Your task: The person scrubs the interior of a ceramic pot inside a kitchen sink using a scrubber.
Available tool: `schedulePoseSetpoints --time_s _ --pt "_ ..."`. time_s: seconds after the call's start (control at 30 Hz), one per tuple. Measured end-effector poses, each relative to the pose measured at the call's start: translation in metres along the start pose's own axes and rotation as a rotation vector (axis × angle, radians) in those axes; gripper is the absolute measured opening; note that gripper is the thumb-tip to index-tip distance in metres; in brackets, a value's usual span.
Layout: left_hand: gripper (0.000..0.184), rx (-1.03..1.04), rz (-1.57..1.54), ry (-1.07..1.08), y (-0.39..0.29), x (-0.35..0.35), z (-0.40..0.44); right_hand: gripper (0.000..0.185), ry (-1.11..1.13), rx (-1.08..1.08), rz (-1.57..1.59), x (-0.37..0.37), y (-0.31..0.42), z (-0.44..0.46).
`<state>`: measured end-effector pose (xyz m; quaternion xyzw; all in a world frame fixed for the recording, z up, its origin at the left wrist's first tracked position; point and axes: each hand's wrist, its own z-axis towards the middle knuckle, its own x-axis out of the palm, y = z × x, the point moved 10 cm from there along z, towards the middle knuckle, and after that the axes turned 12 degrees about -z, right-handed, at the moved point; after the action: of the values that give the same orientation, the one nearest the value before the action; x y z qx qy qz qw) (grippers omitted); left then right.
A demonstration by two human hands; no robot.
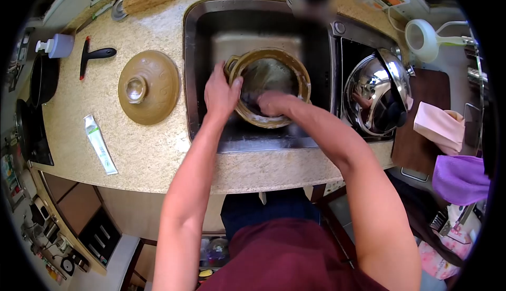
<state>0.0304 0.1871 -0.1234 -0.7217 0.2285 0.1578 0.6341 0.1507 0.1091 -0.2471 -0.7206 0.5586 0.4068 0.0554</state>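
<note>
A brown clay pot [304, 77] with white suds on its rim and inner wall sits in the steel sink [203, 38]. My left hand [222, 93] grips the pot's left side by its handle, thumb over the rim. Inside the pot, my right hand [274, 103] is closed and pressed low against the inner wall; what it holds, if anything, is hidden. The pot's matching lid [158, 88] lies knob up on the counter left of the sink.
Left on the counter [142, 159] are a white tube [100, 144], a black squeegee [97, 54] and a pump bottle [57, 46]. Shiny metal cookware [369, 93] fills the right basin. Beyond it are a dark board [429, 88], a pink cloth [438, 127] and a purple cloth [461, 179].
</note>
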Motion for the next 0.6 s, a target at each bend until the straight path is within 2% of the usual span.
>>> schedulePoseSetpoints --time_s 0.03,0.07,0.13,0.2,0.27,0.33,0.37,0.4,0.47,0.5,0.53,0.6 --pt "0.051 0.191 0.060 -0.031 -0.015 0.003 0.007 0.027 0.004 0.065 -0.084 -0.005 -0.019 0.002" --pt "0.051 0.190 0.059 -0.031 -0.015 0.006 0.017 0.028 0.001 0.127 -0.170 -0.012 -0.039 0.005" --pt "0.051 0.068 0.018 0.162 -0.005 0.027 0.033 0.027 0.001 0.151 -0.152 -0.017 -0.049 0.009" --pt "0.050 0.126 -0.005 0.099 -0.005 0.026 0.025 0.025 -0.002 0.139 -0.194 -0.008 -0.013 -0.002" --pt "0.049 0.120 -0.075 0.009 -0.003 0.018 0.015 0.023 -0.206 0.146 0.072 0.002 -0.015 0.007" --pt "0.049 0.072 -0.123 -0.004 0.006 0.017 0.009 0.031 -0.008 0.218 -0.123 -0.027 -0.026 -0.003" --pt "0.049 0.015 -0.169 -0.018 0.016 0.014 0.004 0.034 -0.009 0.190 -0.117 -0.019 -0.047 0.014" --pt "0.049 0.005 -0.158 -0.019 0.022 0.013 -0.005 0.034 -0.005 0.179 -0.110 0.012 -0.035 0.021" --pt "0.050 0.025 -0.206 -0.100 0.021 0.008 -0.010 0.032 -0.588 0.145 -0.077 -0.002 -0.009 0.004" --pt "0.051 0.002 -0.236 -0.068 0.022 0.010 -0.008 0.032 -0.169 0.263 0.010 -0.009 -0.019 -0.001" --pt "0.051 0.000 -0.239 -0.070 0.023 0.011 -0.010 0.032 -0.166 0.263 0.007 -0.024 -0.026 -0.002" --pt "0.052 -0.021 -0.313 -0.025 0.026 0.013 -0.010 0.037 -0.022 0.257 -0.068 -0.038 -0.042 0.008"
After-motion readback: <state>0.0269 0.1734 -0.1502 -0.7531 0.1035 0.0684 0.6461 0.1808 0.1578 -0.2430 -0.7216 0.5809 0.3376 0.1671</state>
